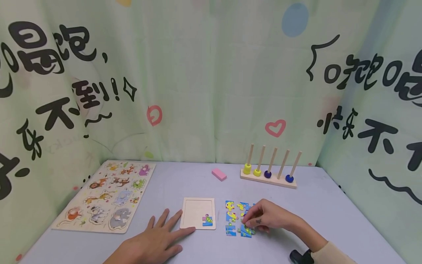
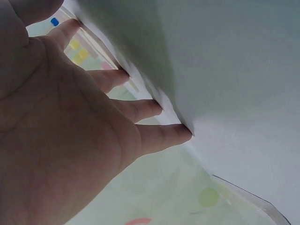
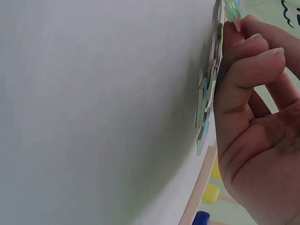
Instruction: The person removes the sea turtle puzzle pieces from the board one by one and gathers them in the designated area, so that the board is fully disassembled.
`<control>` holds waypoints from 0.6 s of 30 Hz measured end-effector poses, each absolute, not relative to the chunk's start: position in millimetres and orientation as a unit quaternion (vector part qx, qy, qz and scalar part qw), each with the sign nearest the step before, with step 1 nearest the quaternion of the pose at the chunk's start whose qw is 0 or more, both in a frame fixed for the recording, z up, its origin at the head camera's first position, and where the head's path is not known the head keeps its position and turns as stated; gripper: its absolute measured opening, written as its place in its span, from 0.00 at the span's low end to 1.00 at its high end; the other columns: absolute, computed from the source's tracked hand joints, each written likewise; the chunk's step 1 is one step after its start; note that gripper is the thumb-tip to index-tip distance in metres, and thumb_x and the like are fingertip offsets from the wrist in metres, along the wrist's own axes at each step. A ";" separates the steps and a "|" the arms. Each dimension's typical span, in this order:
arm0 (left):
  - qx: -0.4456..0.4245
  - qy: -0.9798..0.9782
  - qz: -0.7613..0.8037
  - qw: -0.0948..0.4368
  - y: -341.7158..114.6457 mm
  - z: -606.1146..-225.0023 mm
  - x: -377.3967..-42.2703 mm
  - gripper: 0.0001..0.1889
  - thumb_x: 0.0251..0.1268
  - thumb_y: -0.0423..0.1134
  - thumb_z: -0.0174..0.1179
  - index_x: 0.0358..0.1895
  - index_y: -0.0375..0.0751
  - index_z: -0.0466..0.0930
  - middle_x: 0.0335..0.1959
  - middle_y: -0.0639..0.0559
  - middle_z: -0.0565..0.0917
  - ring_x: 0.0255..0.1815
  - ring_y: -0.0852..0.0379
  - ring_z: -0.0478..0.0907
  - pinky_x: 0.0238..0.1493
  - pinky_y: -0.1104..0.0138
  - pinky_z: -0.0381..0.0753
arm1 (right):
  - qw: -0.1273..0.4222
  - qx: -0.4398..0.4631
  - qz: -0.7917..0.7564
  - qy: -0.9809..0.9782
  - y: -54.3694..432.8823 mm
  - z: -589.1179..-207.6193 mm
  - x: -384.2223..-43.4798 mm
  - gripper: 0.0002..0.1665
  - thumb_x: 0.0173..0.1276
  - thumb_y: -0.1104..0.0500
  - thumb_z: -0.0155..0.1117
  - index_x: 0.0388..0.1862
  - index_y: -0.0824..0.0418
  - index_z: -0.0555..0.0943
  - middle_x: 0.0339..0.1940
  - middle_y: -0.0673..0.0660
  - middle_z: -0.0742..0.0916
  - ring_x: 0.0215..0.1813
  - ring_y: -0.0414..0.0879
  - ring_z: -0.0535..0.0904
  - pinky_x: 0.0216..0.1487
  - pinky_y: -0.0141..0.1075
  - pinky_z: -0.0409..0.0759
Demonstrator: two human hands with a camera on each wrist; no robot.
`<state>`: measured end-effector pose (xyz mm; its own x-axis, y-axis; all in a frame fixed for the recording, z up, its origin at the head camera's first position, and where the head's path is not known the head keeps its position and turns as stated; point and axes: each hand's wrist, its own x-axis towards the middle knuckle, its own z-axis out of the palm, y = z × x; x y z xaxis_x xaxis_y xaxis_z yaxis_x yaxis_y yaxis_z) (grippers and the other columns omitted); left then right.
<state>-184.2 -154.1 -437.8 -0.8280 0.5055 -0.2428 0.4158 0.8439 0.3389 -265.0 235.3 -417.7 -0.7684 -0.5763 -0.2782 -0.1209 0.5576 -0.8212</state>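
Note:
A square wooden puzzle tray (image 1: 192,214) lies on the table with one blue, green and pink jigsaw piece (image 1: 207,220) in its lower right corner. My left hand (image 1: 155,236) spreads flat at the tray's left side, fingertips touching its edge; the left wrist view also shows the straight fingers (image 2: 159,136). To the right of the tray lie several blue and yellow jigsaw pieces (image 1: 230,230). Over them is my right hand (image 1: 271,215), pinching a colourful jigsaw piece (image 3: 233,13) between thumb and fingertips. The right hand partly covers the pieces beneath it.
A large wooden animal puzzle board (image 1: 132,205) lies at the left. Behind the tray is a pink block (image 1: 219,174). At the back right stands a wooden peg stand (image 1: 268,180) with yellow and dark blue beads. Printed curtains (image 1: 211,91) surround the table (image 1: 178,183).

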 end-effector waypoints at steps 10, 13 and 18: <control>0.239 0.948 0.135 0.163 -154.3 -438.8 -183.7 0.28 0.78 0.57 0.58 0.77 0.82 0.66 0.89 0.44 0.55 0.87 0.24 0.47 0.74 0.20 0.52 | 0.268 -0.205 -0.425 0.840 234.2 -417.6 -264.6 0.08 0.73 0.59 0.72 0.46 0.62 0.92 0.33 0.51 0.89 0.24 0.39 0.72 0.23 0.26 0.69; 0.241 0.947 0.137 0.161 -154.4 -438.5 -183.1 0.28 0.78 0.57 0.58 0.77 0.82 0.66 0.89 0.44 0.55 0.87 0.24 0.47 0.74 0.20 0.52 | 0.267 -0.205 -0.426 0.840 234.4 -417.8 -264.3 0.09 0.73 0.59 0.72 0.46 0.63 0.92 0.33 0.50 0.89 0.24 0.38 0.73 0.23 0.26 0.69; 0.247 0.947 0.140 0.152 -155.0 -438.1 -181.6 0.28 0.78 0.57 0.58 0.78 0.81 0.66 0.88 0.43 0.55 0.87 0.24 0.47 0.74 0.20 0.52 | 0.260 -0.203 -0.422 0.844 236.5 -419.2 -265.9 0.09 0.73 0.59 0.72 0.46 0.61 0.92 0.35 0.51 0.90 0.25 0.39 0.73 0.23 0.26 0.70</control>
